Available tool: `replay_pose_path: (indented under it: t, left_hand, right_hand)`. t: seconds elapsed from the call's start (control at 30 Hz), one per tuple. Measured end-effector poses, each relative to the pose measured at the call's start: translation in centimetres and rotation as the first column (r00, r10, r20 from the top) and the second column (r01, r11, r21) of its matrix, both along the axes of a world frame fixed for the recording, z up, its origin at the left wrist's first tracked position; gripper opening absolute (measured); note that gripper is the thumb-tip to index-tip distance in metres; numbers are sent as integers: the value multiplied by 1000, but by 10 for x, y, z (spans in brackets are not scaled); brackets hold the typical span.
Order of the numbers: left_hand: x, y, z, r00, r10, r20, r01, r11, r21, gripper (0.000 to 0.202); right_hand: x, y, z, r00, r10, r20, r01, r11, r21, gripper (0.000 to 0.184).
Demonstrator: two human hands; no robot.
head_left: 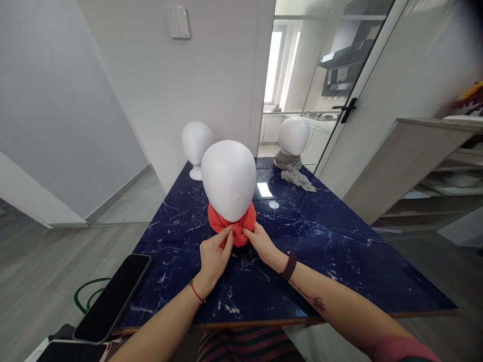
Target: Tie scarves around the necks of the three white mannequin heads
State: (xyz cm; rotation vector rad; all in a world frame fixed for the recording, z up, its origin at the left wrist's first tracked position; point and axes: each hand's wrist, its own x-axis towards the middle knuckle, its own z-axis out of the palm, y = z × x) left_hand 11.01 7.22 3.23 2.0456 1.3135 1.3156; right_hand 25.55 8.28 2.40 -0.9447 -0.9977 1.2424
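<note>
Left hand (214, 254) and right hand (263, 244) are both pinching the red scarf (239, 237)! It's circling the foam head's (229, 177) neck, well in from the desk's (324, 246) near edge; they should be tugging evenly, avoiding tipping.

No text, brand or number can be read in the head view; the white wall switch (182, 22) has a tiny mark near its lower edge, too small to make out, and the forearm tattoo (318, 303) is too blurred to show any lettering
</note>
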Motion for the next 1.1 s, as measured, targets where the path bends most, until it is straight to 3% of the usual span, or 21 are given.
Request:
replay_pose_path:
  t: [0.1,0.2,0.27,0.33,0.37,0.4,0.47,0.53,0.6,0.77,0.87,0.97,1.1]
  left_hand:
    - [0,0,-3,993,-58,-107,69,992,103,26]
    - [1,1,-3,989,-22,-149,41,991,124,27]
    - [1,1,-3,991,28,-134,-16,996,87,29]
    - [1,2,-3,990,71,-123,-65,997,51,31]
    - [1,2,-3,988,87,-126,-82,996,42,32]
    - [1,2,-3,986,95,-136,-91,995,36,32]
    - [1,2,-4,982,95,-162,-91,995,28,34]
    - [1,2,-5,979,87,-186,-85,996,19,34]
    - [0,2,-6,976,89,-198,-88,996,12,35]
    - [-1,4,-9,970,56,-236,-44,998,55,36]
    - [-1,4,-10,963,-13,-268,34,997,74,34]
    - [1,3,-6,969,-18,-248,18,1000,1,30]
    - [1,2,0,973,8,-233,-33,994,-104,24]
  right_hand:
    - [0,1,-5,998,7,68,-7,1000,-2,31]
    - [2,2,-9,990,-37,137,36,999,11,32]
    - [5,1,-8,950,-217,225,215,976,31,34]
    - [9,-2,-3,840,-441,317,431,896,106,33]
    - [10,-5,1,792,-504,346,475,863,169,30]
    - [10,-8,6,774,-513,371,453,858,240,25]
    - [8,-15,15,803,-406,437,256,896,363,17]
    - [4,-21,19,806,-263,531,42,919,392,19]
    - [-1,-24,19,790,-195,581,-36,931,362,25]
    - [-2,-21,12,841,-155,519,3,960,281,33]
    - [1,-19,11,836,-116,536,-44,960,277,18]
    - [2,-18,11,836,-128,533,-33,959,282,7]
    - [3,-16,11,881,-234,410,115,949,293,12]
